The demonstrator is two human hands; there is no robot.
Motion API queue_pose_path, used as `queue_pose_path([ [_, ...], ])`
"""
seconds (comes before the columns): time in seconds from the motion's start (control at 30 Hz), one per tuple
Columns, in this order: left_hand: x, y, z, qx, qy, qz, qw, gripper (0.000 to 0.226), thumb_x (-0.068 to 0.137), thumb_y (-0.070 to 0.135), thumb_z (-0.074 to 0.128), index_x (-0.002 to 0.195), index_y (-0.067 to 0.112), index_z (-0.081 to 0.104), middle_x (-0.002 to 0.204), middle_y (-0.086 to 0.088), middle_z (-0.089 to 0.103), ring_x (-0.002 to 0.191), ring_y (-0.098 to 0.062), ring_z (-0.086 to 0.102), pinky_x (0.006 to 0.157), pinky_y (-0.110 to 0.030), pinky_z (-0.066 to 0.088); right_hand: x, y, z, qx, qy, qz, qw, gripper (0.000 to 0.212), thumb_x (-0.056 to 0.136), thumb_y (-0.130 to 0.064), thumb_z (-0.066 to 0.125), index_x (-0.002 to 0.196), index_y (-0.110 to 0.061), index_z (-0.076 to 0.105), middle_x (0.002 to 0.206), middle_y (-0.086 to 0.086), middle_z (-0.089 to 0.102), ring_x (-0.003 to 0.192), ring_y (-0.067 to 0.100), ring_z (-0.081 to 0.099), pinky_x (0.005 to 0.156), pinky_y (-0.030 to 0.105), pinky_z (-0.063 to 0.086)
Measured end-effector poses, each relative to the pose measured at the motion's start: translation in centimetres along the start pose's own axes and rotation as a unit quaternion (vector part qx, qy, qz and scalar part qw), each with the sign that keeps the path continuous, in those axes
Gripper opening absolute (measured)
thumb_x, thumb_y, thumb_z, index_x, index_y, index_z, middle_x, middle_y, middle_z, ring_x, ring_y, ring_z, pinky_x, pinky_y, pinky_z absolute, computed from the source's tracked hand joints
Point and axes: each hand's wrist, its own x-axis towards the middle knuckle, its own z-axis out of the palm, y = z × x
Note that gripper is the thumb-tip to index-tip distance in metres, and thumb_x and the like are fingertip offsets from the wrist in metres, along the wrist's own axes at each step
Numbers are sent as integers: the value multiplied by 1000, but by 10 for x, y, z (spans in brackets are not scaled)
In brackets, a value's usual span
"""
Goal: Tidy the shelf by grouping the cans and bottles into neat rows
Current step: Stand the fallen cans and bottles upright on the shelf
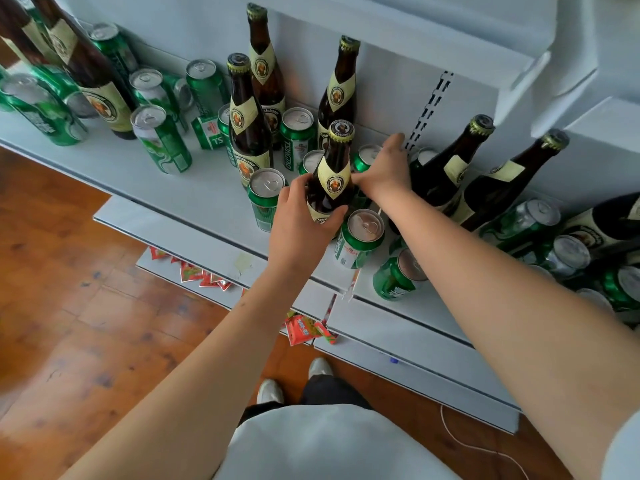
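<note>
A white shelf (pixel 194 188) holds brown beer bottles and green cans mixed together. My left hand (pixel 304 223) is wrapped around the lower body of an upright brown bottle (pixel 334 168) in the middle of the shelf. My right hand (pixel 384 168) reaches past that bottle with fingers stretched toward the back wall, lying over a green can (pixel 363 157); I see nothing gripped in it. Upright cans (pixel 266 192) (pixel 363 237) stand beside the held bottle. Two bottles (pixel 446 168) (pixel 502 181) lean at the right. Three bottles (pixel 247 123) (pixel 263 64) (pixel 341 88) stand behind.
More bottles (pixel 93 74) and cans (pixel 161 143) crowd the shelf's left part, and one can (pixel 398 275) lies tipped near the front edge at the right. An upper shelf (pixel 519 46) overhangs. Red snack packets (pixel 304 329) lie on the shelf below. The floor (pixel 69 306) is wooden.
</note>
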Motion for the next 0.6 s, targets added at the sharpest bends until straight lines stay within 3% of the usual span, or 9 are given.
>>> queue_pose_path([
  [0.3,-1,2,0,-4,0,0,1000,64,82,37,76,136,19,46,128,0,53,103,-3,47,89,-18,41,-8,0,-4,-74,-55,-30,995,74,74,-34,81,132,-8,42,134,16,42,119,31,50,92,35,45],
  [0.47,-1,4,-2,6,-13,-2,1000,66,81,34,76,138,18,45,130,-2,54,113,-13,53,91,-21,42,-18,-7,-15,-81,-92,-9,992,79,81,-38,75,140,-4,35,138,19,43,125,32,48,92,33,44],
  [0.53,-1,6,-6,23,-28,5,999,70,82,28,76,143,15,42,133,-5,54,121,-18,52,93,-21,40,-33,-11,-26,-71,-77,-27,994,71,85,-37,71,138,-2,38,136,18,46,124,32,49,86,29,41],
  [0.6,-2,9,-15,37,-17,29,999,70,84,22,72,145,14,39,136,-6,53,124,-21,52,100,-28,44,-57,-11,-43,-57,-29,-72,995,61,91,-28,65,140,-2,40,136,17,49,124,30,49,93,29,41],
])
